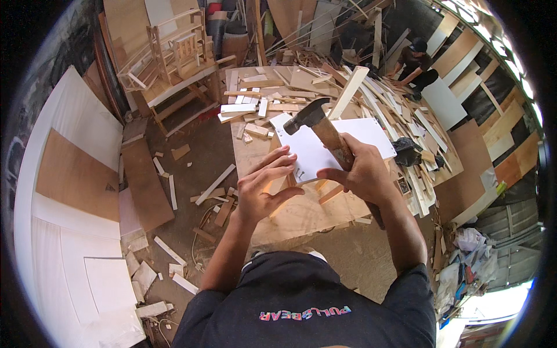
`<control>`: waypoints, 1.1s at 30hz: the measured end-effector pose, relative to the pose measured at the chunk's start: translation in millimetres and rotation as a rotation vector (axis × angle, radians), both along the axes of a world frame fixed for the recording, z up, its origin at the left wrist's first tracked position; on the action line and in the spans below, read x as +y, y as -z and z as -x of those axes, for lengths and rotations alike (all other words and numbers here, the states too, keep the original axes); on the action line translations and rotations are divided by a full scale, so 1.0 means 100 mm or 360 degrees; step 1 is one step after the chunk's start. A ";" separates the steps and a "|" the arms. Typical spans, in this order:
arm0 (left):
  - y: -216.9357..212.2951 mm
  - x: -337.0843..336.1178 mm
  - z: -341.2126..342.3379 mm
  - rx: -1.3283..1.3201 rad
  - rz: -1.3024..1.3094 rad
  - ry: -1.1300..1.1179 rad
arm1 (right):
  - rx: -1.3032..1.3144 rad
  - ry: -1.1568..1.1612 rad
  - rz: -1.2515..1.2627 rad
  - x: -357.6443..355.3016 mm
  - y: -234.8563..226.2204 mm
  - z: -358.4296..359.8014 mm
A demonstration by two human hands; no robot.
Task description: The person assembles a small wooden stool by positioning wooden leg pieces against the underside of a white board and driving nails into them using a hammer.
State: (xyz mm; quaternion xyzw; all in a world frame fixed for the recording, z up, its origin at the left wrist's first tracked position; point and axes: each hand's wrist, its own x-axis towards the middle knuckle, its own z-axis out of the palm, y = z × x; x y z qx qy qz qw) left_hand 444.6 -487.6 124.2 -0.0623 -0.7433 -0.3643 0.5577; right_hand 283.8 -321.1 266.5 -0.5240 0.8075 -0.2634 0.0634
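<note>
My right hand (365, 168) is wrapped round the wooden handle of a claw hammer (332, 136), its dark metal head raised over a white board (368, 134). At the board's left edge is my left hand (261, 184), fingers stretched out and thumb apart; I cannot tell whether it touches the board. A few small nails (299, 173) show on the white surface close to the left fingertips. Wooden legs (329, 194) show under the board, which is raised above a plywood work table (284, 226).
Wood offcuts (255, 101) cover the table's far side, and long strips (406, 124) pile up at the right. Beyond them a person (415, 66) crouches. A wooden frame (177, 55) stands back left; white panels (75, 214) lean at left. Scraps (168, 252) litter the floor.
</note>
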 end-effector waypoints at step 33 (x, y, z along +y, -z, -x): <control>0.30 0.65 0.05 0.0151 -0.1013 -0.0037 | 0.0024 -0.0242 -0.0012 0.03 0.06 -0.02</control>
